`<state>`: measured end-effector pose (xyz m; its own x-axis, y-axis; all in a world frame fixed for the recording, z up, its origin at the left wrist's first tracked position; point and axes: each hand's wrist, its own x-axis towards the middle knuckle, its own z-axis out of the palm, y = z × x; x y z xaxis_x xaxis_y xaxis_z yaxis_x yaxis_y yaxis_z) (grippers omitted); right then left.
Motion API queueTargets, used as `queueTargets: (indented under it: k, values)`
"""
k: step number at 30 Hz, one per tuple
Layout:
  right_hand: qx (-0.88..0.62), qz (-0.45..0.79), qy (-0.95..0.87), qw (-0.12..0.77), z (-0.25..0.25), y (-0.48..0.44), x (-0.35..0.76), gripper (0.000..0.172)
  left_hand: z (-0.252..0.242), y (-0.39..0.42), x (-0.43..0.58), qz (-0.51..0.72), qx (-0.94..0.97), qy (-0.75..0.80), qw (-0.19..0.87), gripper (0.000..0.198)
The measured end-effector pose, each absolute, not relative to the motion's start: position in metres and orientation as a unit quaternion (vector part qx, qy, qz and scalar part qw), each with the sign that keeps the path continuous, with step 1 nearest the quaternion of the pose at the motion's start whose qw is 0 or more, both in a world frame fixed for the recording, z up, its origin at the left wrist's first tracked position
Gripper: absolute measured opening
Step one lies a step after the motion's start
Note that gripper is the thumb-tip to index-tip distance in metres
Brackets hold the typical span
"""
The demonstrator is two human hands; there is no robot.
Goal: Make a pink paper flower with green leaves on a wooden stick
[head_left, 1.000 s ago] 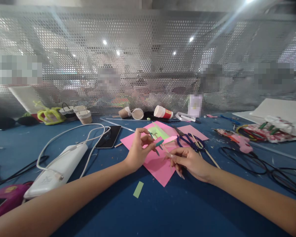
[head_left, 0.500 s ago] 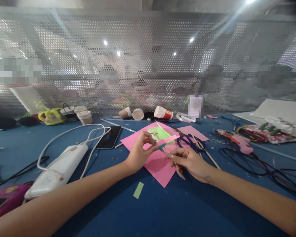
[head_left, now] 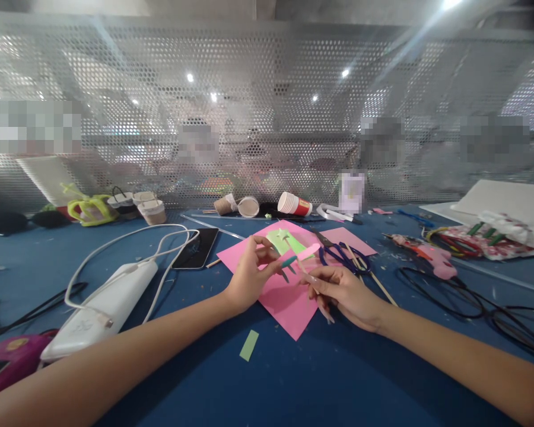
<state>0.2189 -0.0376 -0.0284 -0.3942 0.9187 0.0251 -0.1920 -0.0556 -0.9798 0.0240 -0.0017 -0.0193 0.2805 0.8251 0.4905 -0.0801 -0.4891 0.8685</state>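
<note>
My right hand point(head_left: 342, 293) pinches a thin wooden stick point(head_left: 301, 268), which slants up and left over the pink sheet. A small pale green star shape point(head_left: 282, 233) appears at the stick's upper end. Around the stick runs a narrow pink paper strip point(head_left: 310, 251), its free end pointing right. My left hand point(head_left: 251, 276) is closed in a pinch on the strip's left part; a long teal nail shows at the thumb. Beneath both hands lie a pink paper sheet point(head_left: 289, 308) and a bright green paper piece point(head_left: 296, 244).
Blue-handled scissors point(head_left: 338, 252) and loose sticks point(head_left: 385, 289) lie right of the sheet. A pink glue gun point(head_left: 440, 261) with black cord is farther right. At left are a white power bank point(head_left: 102, 305) with cable and a phone point(head_left: 196, 249). Paper cups point(head_left: 293, 203) line the back.
The pink strip's free end has shifted slightly left and down, and the green star shape shows more clearly. My left fingers have shifted a little; my right hand stays almost still.
</note>
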Motion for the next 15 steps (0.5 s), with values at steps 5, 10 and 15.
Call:
queueTargets:
  k: [5, 10, 15]
  values:
    - [-0.344, 0.642, -0.527, 0.438, -0.0290, -0.0367, 0.2190, 0.027, -0.0184, -0.0007, 0.0251, 0.546, 0.643, 0.262, 0.470, 0.033]
    - [-0.344, 0.642, -0.527, 0.439, -0.0262, -0.0386, 0.2168, 0.026, -0.0173, -0.0003, 0.0240, 0.540, 0.642, 0.266, 0.475, 0.031]
    - [-0.348, 0.644, -0.522, 0.437, -0.0267, -0.0386, 0.2172, 0.025, -0.0178, 0.0036, 0.0235, 0.548, 0.626, 0.292, 0.472, 0.036]
